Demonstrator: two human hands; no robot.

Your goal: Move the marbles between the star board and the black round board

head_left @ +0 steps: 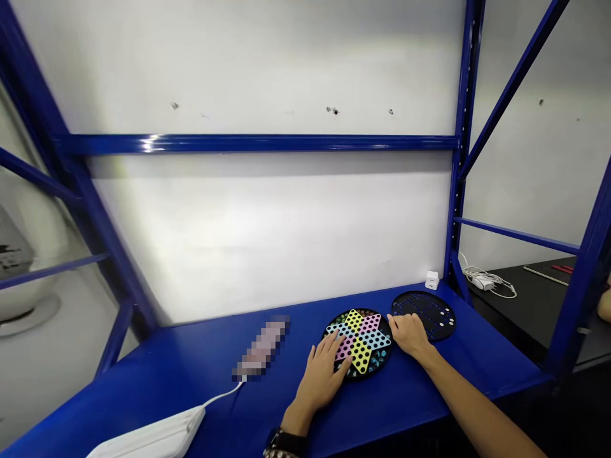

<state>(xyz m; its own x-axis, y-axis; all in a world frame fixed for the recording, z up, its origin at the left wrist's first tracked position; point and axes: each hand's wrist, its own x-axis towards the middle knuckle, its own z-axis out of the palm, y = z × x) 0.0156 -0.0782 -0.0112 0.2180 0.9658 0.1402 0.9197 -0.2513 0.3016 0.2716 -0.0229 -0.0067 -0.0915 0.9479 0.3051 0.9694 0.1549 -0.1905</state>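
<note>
A round black board (359, 343) with a star of yellow, pink and blue perforated triangles lies on the blue shelf. My left hand (323, 372) rests with its fingers spread on the board's left side; a dark band circles that wrist. My right hand (409, 333) is closed at the board's right edge, and whatever its fingers may hold is too small to make out. Just behind and right of that hand lies a second round dark board (432, 305) with a few white discs on its right part.
Left on the blue shelf (267, 407) lies a blurred pinkish object (262, 346), joined by a white cable to a white block (157, 436). A small white cube (432, 280) stands at the back right. Blue frame posts (456, 210) flank the shelf.
</note>
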